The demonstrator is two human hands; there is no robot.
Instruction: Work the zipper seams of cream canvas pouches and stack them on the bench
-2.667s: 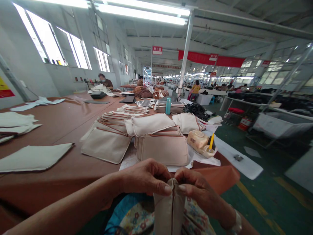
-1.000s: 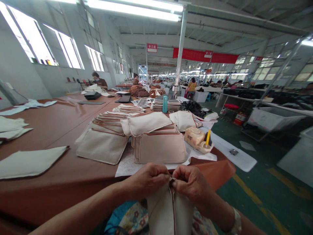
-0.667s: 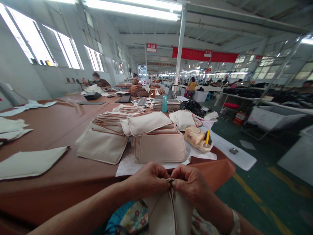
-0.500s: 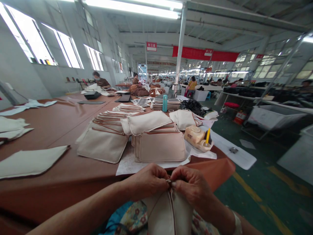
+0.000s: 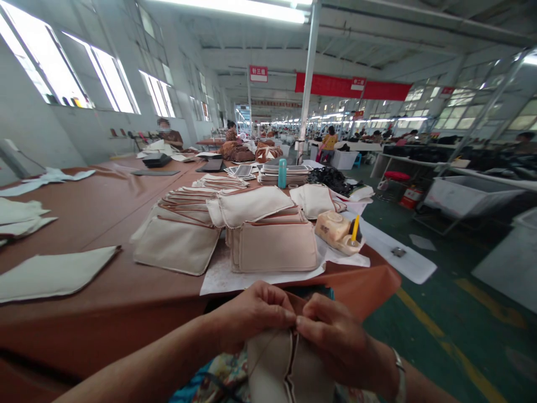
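A smooth cream piece [image 5: 269, 366] stands lengthwise just off the tabletop [image 5: 138, 313] edge, its dark middle seam parted in a narrow gap, upper end pinched by fingers [image 5: 282, 317].

Pale wall [image 5: 46, 131] and windows [image 5: 36, 47] at ten o'clock; tube light [image 5: 239, 6] at twelve; white post [image 5: 308, 84] at one; green, yellow-lined floor [image 5: 440, 299] at four; brown-covered table [image 5: 96, 212] at nine.

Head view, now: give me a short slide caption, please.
Left hand and right hand pinch a cream piece near its dark central line, beside a brown table bearing piled pieces.
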